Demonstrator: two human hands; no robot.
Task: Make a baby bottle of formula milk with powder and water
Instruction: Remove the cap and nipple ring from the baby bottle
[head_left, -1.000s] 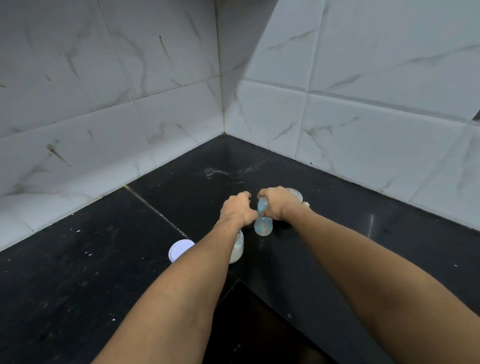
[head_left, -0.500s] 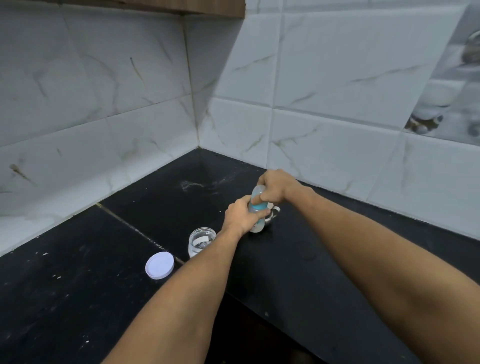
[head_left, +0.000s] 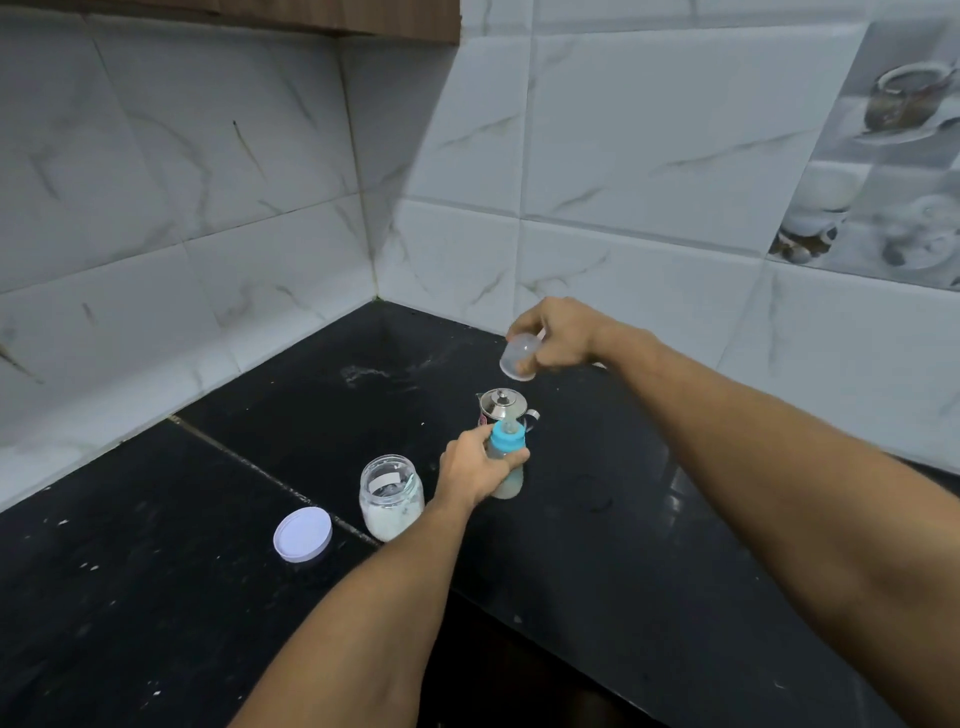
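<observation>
Steady the blue-collared baby bottle (head_left: 506, 444) your left hand (head_left: 470, 467) grips, and set aside the clear dome cap (head_left: 518, 357) your right hand (head_left: 561, 338) pinches.

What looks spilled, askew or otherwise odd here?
A whitish powdery smear lies on the black stone counter near the corner, and white specks dot its left part. The clear powder jar stands open, its white round lid beside it. Nothing tipped.

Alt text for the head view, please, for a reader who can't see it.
A person's left hand grips a baby bottle with a blue collar at a black counter, while the right hand holds a clear cap higher up. Nearby are an open jar of white powder, a white lid and a small steel pot.
</observation>
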